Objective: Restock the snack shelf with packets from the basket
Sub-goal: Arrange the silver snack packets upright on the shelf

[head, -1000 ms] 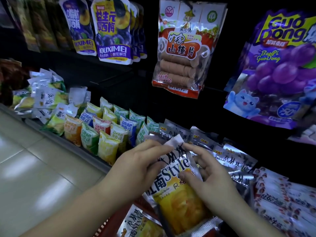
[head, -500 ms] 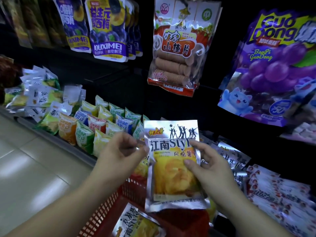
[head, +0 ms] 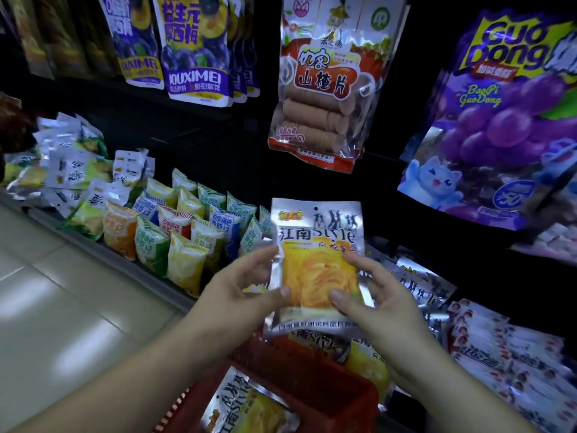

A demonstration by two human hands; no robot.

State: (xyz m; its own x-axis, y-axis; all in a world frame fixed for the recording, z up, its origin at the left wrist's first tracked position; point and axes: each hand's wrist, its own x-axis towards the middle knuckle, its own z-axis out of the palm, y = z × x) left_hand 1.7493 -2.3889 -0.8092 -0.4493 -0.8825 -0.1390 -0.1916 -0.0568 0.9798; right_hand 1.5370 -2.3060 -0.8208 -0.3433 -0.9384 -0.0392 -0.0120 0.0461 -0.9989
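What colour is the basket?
Red basket, seen in the head view at the bottom centre.

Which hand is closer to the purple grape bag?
Right. The right hand is below and left of the purple grape bag; the left hand is farther left, beyond the packet.

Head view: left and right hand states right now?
Left hand: holds the Jiangnan Style chip packet by its left edge.
Right hand: holds the same packet by its right edge.
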